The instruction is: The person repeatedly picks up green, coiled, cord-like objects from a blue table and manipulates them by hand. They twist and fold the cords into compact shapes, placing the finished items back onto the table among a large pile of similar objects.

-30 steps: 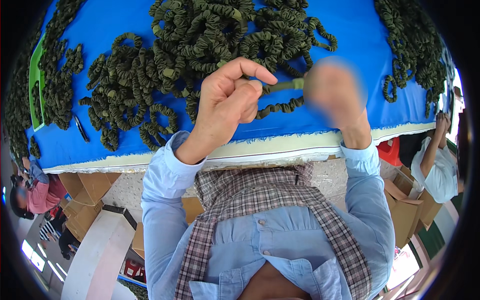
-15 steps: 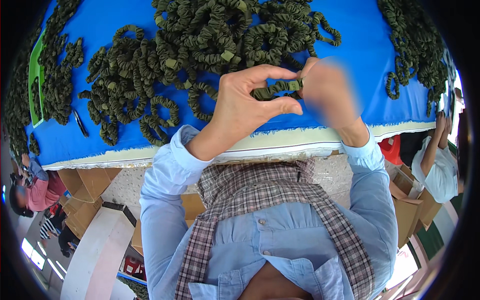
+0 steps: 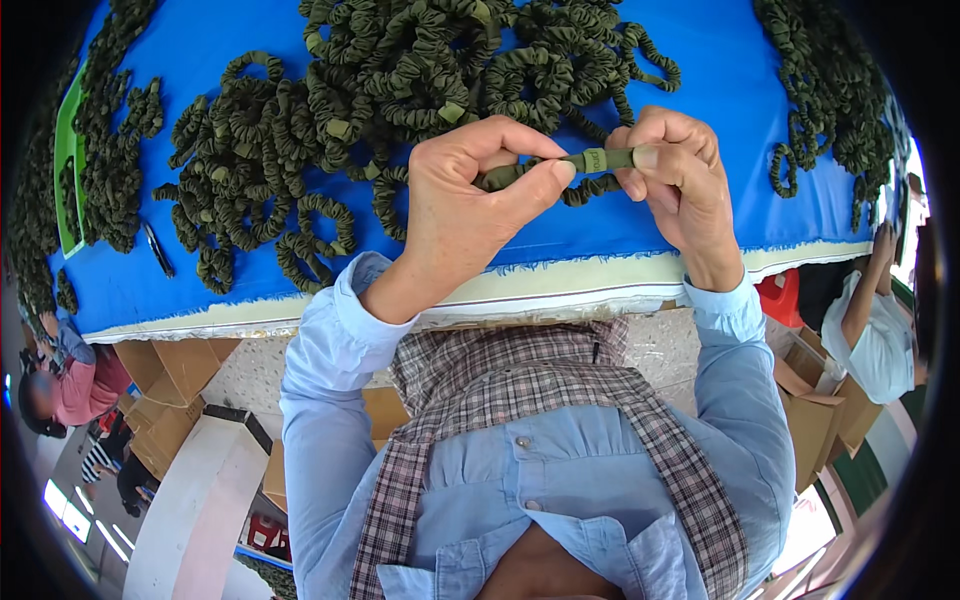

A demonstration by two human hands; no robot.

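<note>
Between my two hands a dark green scrunchie (image 3: 590, 162) is pulled straight along one stretch, with a lighter green label band wrapped around it in the middle. My left hand (image 3: 465, 195) pinches it left of the label with thumb and forefinger. On the label's other side, my right hand (image 3: 682, 180) grips it between thumb and fingers. The lower part of the loop hangs behind, partly hidden by my fingers. Just beyond my hands lies a heap of similar gathered green scrunchies (image 3: 400, 80) on a blue cloth (image 3: 580, 245).
More scrunchies pile up at the right (image 3: 835, 90) and left. A green tray (image 3: 72, 160) stands at the left, near a dark pen-like tool (image 3: 158, 250). Cardboard boxes (image 3: 170, 370) sit below the table edge. Other people are at both sides.
My right hand, blurred before, has turned and now pinches the scrunchie's right side. The labelled stretch is pulled straight, and my left thumb has closed onto it.
</note>
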